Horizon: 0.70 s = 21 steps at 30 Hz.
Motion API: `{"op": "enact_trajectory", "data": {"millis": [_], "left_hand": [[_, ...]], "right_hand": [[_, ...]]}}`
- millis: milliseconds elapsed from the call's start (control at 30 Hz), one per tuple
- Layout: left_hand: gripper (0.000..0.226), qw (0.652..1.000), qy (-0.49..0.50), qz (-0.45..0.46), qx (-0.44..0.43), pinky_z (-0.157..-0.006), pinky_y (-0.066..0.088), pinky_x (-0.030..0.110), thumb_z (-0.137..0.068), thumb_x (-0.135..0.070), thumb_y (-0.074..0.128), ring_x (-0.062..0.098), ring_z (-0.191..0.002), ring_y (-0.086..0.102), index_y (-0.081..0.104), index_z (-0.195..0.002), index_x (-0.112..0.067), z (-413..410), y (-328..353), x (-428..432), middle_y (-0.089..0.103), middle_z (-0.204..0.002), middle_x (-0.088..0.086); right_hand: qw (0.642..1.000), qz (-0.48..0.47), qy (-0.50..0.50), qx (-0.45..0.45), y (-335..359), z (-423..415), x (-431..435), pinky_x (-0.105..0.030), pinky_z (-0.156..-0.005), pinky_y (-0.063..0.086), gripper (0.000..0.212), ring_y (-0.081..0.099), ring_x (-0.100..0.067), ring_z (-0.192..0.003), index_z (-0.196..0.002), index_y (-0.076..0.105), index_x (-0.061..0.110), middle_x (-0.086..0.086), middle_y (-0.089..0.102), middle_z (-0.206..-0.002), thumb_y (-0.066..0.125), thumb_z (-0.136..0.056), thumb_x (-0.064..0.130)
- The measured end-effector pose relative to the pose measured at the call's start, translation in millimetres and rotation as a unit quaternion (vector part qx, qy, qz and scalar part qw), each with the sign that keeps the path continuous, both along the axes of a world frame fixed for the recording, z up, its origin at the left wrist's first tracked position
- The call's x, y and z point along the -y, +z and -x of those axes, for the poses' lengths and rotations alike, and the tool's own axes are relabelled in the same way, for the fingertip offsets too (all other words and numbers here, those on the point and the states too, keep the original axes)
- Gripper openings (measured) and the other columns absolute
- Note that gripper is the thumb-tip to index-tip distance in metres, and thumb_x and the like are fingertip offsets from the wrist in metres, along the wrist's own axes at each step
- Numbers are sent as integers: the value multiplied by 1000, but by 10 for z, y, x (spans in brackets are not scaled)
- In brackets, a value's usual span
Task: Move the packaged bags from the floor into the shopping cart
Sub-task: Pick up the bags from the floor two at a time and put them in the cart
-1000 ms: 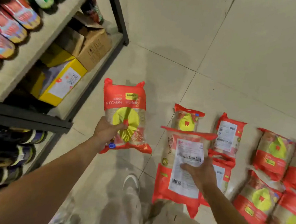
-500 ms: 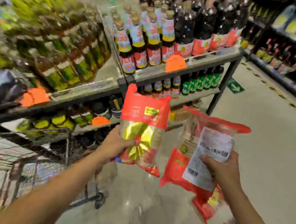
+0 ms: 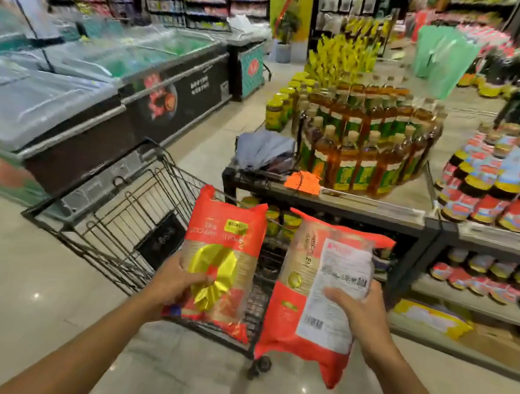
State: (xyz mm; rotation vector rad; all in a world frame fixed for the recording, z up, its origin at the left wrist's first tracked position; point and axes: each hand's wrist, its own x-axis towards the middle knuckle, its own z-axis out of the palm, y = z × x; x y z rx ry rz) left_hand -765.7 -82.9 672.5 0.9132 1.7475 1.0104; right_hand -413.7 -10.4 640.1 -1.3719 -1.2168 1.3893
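Note:
My left hand (image 3: 176, 279) grips a red packaged bag (image 3: 227, 235) with a gold disc on its front, held upright over the near right corner of the black wire shopping cart (image 3: 115, 213). My right hand (image 3: 359, 310) grips a second red bag (image 3: 312, 298), its white label side facing me, just right of the cart's rim. The two bags hang side by side and nearly touch. The cart basket looks bare inside apart from a dark panel. The bags on the floor are out of view.
A display table (image 3: 363, 204) stacked with oil bottles and jars stands right behind the cart, with shelves of sauce bottles (image 3: 493, 195) to the right. Chest freezers (image 3: 79, 97) line the left side. Open tiled floor (image 3: 18, 283) lies left of the cart.
My view swung up from the floor and round to the cart. Both hands carried their bags from above the floor pile to the cart's near corner.

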Motion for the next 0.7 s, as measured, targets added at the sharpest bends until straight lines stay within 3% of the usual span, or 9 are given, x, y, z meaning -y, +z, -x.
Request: {"op": "enact_trajectory", "data": {"millis": [100, 267, 400, 433, 500, 567, 700], "left_hand": [[77, 1000, 21, 16, 17, -81, 63, 46, -46, -34, 94, 24, -87, 78, 65, -116, -20, 901, -127, 123, 81, -99, 4], [44, 998, 48, 29, 40, -65, 62, 35, -73, -5, 87, 19, -74, 78, 66, -109, -19, 2000, -282, 21, 81, -84, 0], [38, 996, 46, 54, 47, -57, 59, 28, -76, -3, 83, 17, -69, 78, 66, -107, -17, 2596, -459, -398, 80, -87, 4], [37, 996, 40, 63, 41, -58, 61, 29, -76, -4, 84, 18, -69, 78, 66, -107, -16, 2718, -525, -552, 79, -88, 6], [46, 996, 17, 85, 37, -73, 65, 42, -73, -10, 87, 28, -80, 78, 67, -114, -13, 2900, -692, -885, 80, -98, 12], [56, 993, -5, 113, 35, -84, 63, 51, -70, -13, 89, 33, -88, 78, 65, -121, -12, 3004, -857, -1243, 79, -104, 14], [68, 984, -15, 176, -4, -75, 64, 40, -62, -24, 93, 28, -85, 78, 64, -122, -12, 3078, -1359, -1978, 78, -105, 11]], "right_hand": [[999, -10, 31, -5, 10, 973, -27, -42, -81, 59, 43, 76, -22, -94, -116, 70, 13, -2, 78, -105, 80, -77, 3], [998, 49, 26, -4, -175, 2203, -220, -43, -75, 62, 55, 77, -22, -89, -117, 66, 14, -4, 78, -105, 90, -68, 19], [996, 87, -3, 11, -321, 2748, -544, -40, -71, 63, 73, 76, -21, -86, -117, 65, 11, -7, 76, -106, 94, -55, 33], [995, 96, -9, 7, -361, 2833, -630, -36, -66, 62, 66, 76, -21, -84, -116, 63, 12, -5, 75, -105, 93, -59, 31], [993, 110, -33, 3, -456, 2968, -812, -26, -56, 55, 37, 72, -15, -77, -103, 61, 18, 0, 73, -97, 86, -75, 16], [991, 125, -50, 0, -593, 3058, -1036, -24, -55, 51, 31, 69, -10, -75, -97, 59, 20, 3, 70, -94, 82, -79, 8], [983, 167, -77, 5, -1134, 3220, -1586, -27, -56, 55, 42, 71, -17, -79, -108, 57, 13, -2, 71, -98, 84, -76, 9]]}}
